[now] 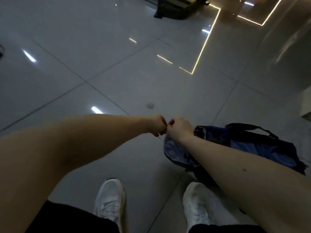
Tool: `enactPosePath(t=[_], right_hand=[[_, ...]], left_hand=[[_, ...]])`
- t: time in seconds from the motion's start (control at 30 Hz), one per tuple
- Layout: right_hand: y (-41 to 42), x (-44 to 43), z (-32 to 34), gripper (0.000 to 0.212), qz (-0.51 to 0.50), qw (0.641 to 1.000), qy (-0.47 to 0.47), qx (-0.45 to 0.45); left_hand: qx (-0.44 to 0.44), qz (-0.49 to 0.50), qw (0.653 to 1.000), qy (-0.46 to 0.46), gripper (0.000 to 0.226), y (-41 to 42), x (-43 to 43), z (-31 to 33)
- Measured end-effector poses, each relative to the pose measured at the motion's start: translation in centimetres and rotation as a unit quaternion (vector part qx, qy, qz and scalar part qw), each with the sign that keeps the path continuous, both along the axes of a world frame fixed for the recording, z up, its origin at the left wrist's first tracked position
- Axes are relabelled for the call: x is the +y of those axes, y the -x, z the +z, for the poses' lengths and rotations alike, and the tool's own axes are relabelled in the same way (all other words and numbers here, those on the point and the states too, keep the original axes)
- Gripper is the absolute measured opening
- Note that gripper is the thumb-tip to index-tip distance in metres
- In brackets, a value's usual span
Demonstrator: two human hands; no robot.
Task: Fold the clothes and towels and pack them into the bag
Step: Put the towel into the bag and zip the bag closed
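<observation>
Glossy tile floor [84, 73]; left hand [157, 124] and right hand [180, 127], grips pinched on blue bag [252, 145].

A glossy grey tiled floor [84, 73] with dark grout lines fills the view. A small round mark [150, 105] lies mid-floor. A thin lit strip [206, 41] runs far right, beside a dark, blurred object [176, 9]. Two white shoes [110, 199] stand near.

Glossy, smooth grey tiled floor [104, 78] mirroring ceiling lights. A dark blue bag [262, 148] of thin, soft, slightly shiny cloth, with a matt black woven strap [252, 127]. White shoes [109, 199] of matt mesh-like fabric.
</observation>
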State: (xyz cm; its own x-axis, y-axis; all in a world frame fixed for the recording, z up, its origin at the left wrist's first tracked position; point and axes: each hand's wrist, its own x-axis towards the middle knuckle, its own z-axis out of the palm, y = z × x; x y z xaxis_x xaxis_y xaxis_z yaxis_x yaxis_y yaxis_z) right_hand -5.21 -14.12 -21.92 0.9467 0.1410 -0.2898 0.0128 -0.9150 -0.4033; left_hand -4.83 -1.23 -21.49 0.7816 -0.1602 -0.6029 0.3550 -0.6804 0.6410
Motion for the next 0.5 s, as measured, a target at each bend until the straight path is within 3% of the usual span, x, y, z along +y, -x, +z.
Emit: enactPosePath(t=[0.2, 0.3, 0.5], right_hand=[[-0.2, 12.0, -1.3, 0.019, 0.099, 0.993, -0.05, 0.033], [0.0, 17.3, -2.7, 0.029, 0.151, 0.985, -0.063, 0.055], [1.6, 27.5, -6.7, 0.055, 0.265, 0.957, -0.087, 0.076]], left_hand=[[0.016, 0.057, 0.995, -0.081, 0.026, 1.7, 13.9, 0.6], [-0.012, 0.074, 0.986, -0.148, 0.032, 2.9, 20.8, -0.2], [-0.02, 0.145, 0.966, -0.212, 0.062, 8.1, 31.5, -3.8]])
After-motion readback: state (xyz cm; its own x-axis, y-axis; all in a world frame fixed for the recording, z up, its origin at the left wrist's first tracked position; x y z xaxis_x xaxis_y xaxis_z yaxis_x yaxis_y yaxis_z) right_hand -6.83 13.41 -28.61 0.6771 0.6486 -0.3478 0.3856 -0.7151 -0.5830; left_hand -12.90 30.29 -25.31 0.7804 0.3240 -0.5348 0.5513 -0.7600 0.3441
